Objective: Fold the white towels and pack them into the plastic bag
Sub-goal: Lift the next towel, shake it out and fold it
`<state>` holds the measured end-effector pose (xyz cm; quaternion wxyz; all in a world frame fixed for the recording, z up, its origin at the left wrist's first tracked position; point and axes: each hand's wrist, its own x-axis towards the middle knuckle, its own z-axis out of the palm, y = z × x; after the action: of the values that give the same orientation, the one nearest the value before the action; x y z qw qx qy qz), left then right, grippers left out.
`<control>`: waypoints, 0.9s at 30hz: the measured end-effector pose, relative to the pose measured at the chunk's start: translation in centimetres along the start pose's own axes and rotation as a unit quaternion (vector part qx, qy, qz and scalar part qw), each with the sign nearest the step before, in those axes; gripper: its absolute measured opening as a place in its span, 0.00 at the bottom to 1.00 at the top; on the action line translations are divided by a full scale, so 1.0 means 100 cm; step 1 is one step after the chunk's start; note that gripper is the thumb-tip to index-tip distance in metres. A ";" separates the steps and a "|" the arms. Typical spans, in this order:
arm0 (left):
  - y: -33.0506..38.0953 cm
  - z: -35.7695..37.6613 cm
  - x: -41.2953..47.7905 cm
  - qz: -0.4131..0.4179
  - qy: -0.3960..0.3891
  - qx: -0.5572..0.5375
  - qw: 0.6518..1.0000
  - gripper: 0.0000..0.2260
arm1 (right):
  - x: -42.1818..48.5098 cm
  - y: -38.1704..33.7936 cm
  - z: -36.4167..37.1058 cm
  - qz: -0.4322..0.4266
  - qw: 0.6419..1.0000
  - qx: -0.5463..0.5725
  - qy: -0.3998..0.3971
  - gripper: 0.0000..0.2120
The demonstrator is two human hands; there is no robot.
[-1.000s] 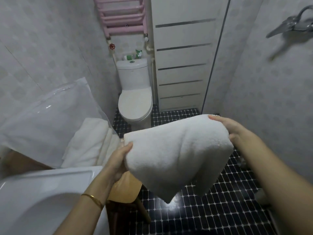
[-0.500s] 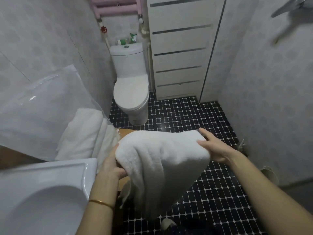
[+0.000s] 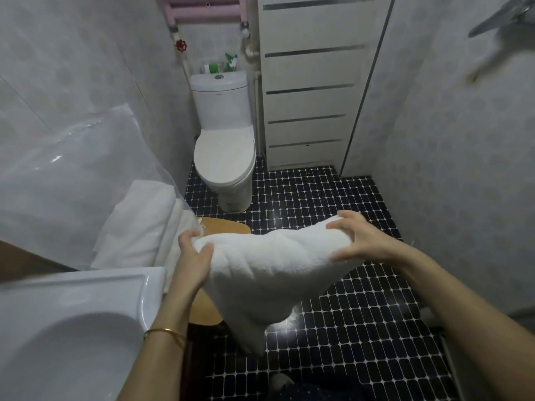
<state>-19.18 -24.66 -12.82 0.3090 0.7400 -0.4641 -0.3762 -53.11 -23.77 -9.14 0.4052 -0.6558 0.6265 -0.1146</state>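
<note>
Towel (image 3: 269,273) first: in the head view the folded white towel hangs in the air between my two hands, over the black-tiled floor (image 3: 362,328) and the near edge of a wooden stool (image 3: 228,228). Its long axis runs left to right, the right end a little higher, and a loose tail sags from the middle toward the floor. My left hand (image 3: 192,256) grips the left end, thumb on top and the rest curled under. My right hand (image 3: 356,241) clamps the right end with its fingers (image 3: 343,224) spread and bent over the upper edge, thumb beneath. Neither hand is slack; both are holding cloth. The clear plastic bag (image 3: 72,183) stands to my left against the tiled wall, behind the white washbasin (image 3: 72,328), and other folded towels (image 3: 139,221) already lie stacked inside it at its lower right. The bag's near edge ends just beside my left fingers, well apart from my right hand, so the left hand is the nearer one and the towel's left end points straight at the bag. I judge that the towel must go in sideways, left end leading, with the hanging tail gathered up so it does not snag on the plastic. I cannot tell how wide the mouth stands open.
</note>
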 end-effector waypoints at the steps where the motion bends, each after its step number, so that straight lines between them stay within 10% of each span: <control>1: 0.003 -0.002 0.003 0.002 0.002 0.007 1.000 0.15 | -0.002 0.002 0.001 -0.003 0.999 -0.034 -0.033 0.39; 4: 0.013 -0.010 0.009 -0.014 0.000 0.008 1.000 0.12 | -0.004 0.008 0.012 -0.029 0.990 -0.103 -0.090 0.41; 9: 0.028 -0.025 0.020 -0.080 -0.001 -0.034 0.996 0.09 | -0.002 0.019 0.017 -0.082 0.983 -0.155 0.059 0.12; 15: 0.020 -0.068 0.022 -0.150 -0.153 -0.239 0.947 0.07 | 0.010 0.001 0.019 -0.007 0.964 0.232 0.128 0.07; 21: 0.000 -0.091 0.008 0.025 -0.327 -0.291 0.899 0.27 | 0.037 -0.033 0.015 0.044 0.900 0.380 0.208 0.10; 27: 0.028 -0.120 -0.001 0.087 -0.091 0.025 0.992 0.21 | 0.077 -0.097 0.006 0.041 0.912 0.351 0.210 0.05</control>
<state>-10.33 -24.30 -4.22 0.2782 0.6669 -0.5626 -0.4016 -44.16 -31.70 -5.73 0.4727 -0.4058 0.6431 -0.4453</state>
